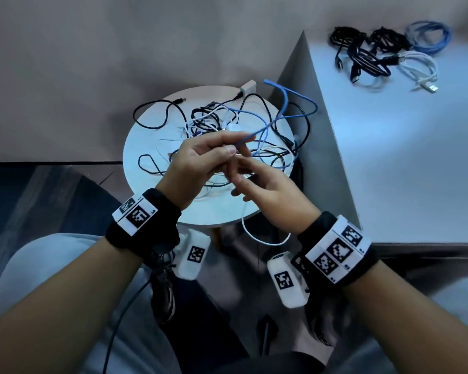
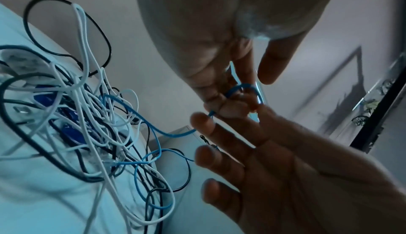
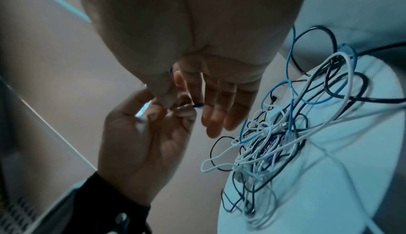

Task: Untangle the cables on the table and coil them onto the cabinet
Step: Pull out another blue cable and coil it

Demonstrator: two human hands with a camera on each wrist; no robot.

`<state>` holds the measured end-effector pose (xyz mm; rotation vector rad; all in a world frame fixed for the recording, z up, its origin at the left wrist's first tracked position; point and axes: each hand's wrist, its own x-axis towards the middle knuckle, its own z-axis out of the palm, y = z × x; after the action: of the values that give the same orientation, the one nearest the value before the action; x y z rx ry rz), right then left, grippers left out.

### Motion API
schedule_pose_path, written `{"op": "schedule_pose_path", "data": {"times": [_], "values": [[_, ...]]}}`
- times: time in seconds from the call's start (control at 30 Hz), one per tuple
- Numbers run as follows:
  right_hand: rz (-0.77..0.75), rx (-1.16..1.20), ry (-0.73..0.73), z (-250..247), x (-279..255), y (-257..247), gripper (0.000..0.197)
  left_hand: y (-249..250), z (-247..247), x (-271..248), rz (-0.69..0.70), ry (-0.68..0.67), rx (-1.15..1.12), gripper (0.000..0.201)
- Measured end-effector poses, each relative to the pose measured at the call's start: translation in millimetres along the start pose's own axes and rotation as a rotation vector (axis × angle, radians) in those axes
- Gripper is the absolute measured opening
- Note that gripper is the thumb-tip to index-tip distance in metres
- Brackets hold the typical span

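Observation:
A loose tangle [image 1: 214, 117] of black, white and blue cables covers the round white table [image 1: 216, 214]. My left hand [image 1: 235, 144] hovers above it, thumb and fingers pinching one end of a blue cable [image 1: 281, 120]. That cable arcs up to the right and back into the pile. My right hand [image 1: 241, 168] meets it from the right. In the left wrist view its thumb and forefinger pinch the blue cable [image 2: 241, 86] where it loops by the left fingertips. The other three fingers [image 2: 208, 157] are spread straight. The grey cabinet top [image 1: 389, 157] carries coiled cables [image 1: 376, 52] at its far end.
The cabinet's side stands close against the table's right edge. A white adapter [image 1: 247, 86] sits at the table's back rim. One white cable [image 1: 265, 238] hangs off the front edge toward the floor. My knees are below the table's near side.

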<state>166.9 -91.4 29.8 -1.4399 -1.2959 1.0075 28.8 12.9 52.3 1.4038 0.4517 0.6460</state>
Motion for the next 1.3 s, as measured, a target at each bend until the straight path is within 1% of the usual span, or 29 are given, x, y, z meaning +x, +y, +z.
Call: {"op": "schedule_pose_path", "data": {"times": [0.07,0.13,0.2,0.23,0.27,0.33,0.37,0.4,0.47,0.53,0.57,0.6,0.63,0.67,0.7,0.73,0.77,0.8,0.83,0.87,0.9,0.97,1.03,1.07,1.1,1.13,1.2,1.27,1.3], "values": [[-0.021,-0.073,0.049,-5.6,3.4,2.4,0.034,2.4,-1.2,-0.3,0.017,-0.022,-0.005,0.041],[-0.028,-0.095,0.115,-8.3,5.4,4.7,0.019,1.2,-2.0,0.9,0.03,-0.026,0.061,0.048],[-0.056,0.016,0.165,-11.0,5.6,1.7,0.006,-3.4,-6.9,3.3,0.037,-0.003,0.246,0.059],[-0.092,0.082,0.187,-12.7,5.2,-2.7,0.006,-6.5,-10.5,5.0,0.033,-0.012,0.371,0.062],[-0.133,0.157,0.198,-14.5,4.2,-8.3,0.009,-11.2,-14.5,7.1,0.03,-0.046,0.511,0.059],[-0.198,0.309,0.217,-15.7,3.1,-15.8,0.011,-23.1,-19.8,9.8,0.065,-0.12,0.802,0.042],[-0.209,0.374,0.222,-15.0,3.6,-18.7,0.011,-29.0,-21.7,11.1,0.103,-0.116,0.91,0.033],[-0.2,0.423,0.229,-14.3,4.3,-20.2,0.01,-33.6,-22.8,12.1,0.146,-0.075,0.968,0.027],[-0.116,0.44,0.277,-14.0,5.3,-19.9,0.013,-38.3,-22.6,13.7,0.218,0.06,0.964,0.021],[0.03,0.303,0.317,-16.3,4.1,-21.5,0.016,-37.2,-21.4,14.9,0.27,0.2,0.936,0.022],[0.078,0.161,0.318,-17.1,2.8,-20.2,0.019,-35.1,-20.5,14.9,0.285,0.273,0.929,0.024],[0.082,-0.012,0.325,-17.0,0.9,-18.6,0.022,-31.8,-19.4,14.7,0.305,0.344,0.93,0.025],[0.031,-0.186,0.356,-15.7,-1.4,-16.9,0.025,-28.3,-18.4,14.1,0.34,0.399,0.944,0.025],[-0.079,-0.322,0.412,-13.0,-3.6,-16.1,0.024,-24.6,-17.1,12.8,0.388,0.43,0.993,0.025],[-0.233,-0.401,0.469,-9.4,-5.3,-17.7,0.018,-21.4,-15.3,11.5,0.452,0.433,1.094,0.024],[-0.375,-0.459,0.492,-5.4,-6.6,-20.7,0.01,-19.2,-11.9,9.9,0.528,0.404,1.222,0.024],[-0.474,-0.559,0.505,-1.4,-6.4,-21.3,0.013,-18.0,-8.1,8.3,0.61,0.348,1.332,0.026],[-0.519,-0.692,0.501,0.7,-6.0,-20.3,0.025,-17.2,-4.3,6.8,0.681,0.284,1.403,0.03],[-0.498,-0.82,0.479,0.5,-5.1,-18.2,0.035,-16.7,-1.8,5.8,0.734,0.23,1.439,0.032],[-0.43,-0.917,0.454,-0.4,-4.0,-16.8,0.043,-16.7,-0.7,5.3,0.773,0.197,1.457,0.029],[-0.338,-0.97,0.417,-1.3,-2.8,-13.3,0.045,-17.8,-1.3,5.5,0.789,0.183,1.472,0.024],[-0.192,-0.985,0.335,-4.2,-0.3,-4.9,0.042,-21.0,-4.6,5.4,0.744,0.154,1.492,0.018],[-0.176,-0.941,0.324,-8.8,1.2,-0.2,0.038,-24.9,-8.6,6.1,0.616,0.127,1.482,0.016],[-0.187,-0.916,0.346,-11.8,1.5,0.6,0.036,-26.1,-11.9,7.2,0.531,0.149,1.483,0.015],[-0.2,-0.899,0.379,-15.0,1.4,-0.2,0.034,-26.7,-17.2,9.1,0.442,0.212,1.494,0.015],[-0.198,-0.895,0.417,-17.4,0.4,-2.5,0.033,-27.4,-24.7,11.7,0.354,0.305,1.498,0.017],[-0.142,-0.919,0.473,-19.3,-0.2,-4.9,0.031,-27.9,-41.7,15.9,0.19,0.465,1.407,0.029],[-0.085,-0.959,0.461,-16.4,-0.2,-4.8,0.031,-29.3,-50.3,18.6,0.118,0.509,1.268,0.04],[-0.074,-0.991,0.449,-13.6,-1.3,-5.3,0.032,-29.9,-49.4,18.9,0.139,0.505,1.239,0.042]]}}
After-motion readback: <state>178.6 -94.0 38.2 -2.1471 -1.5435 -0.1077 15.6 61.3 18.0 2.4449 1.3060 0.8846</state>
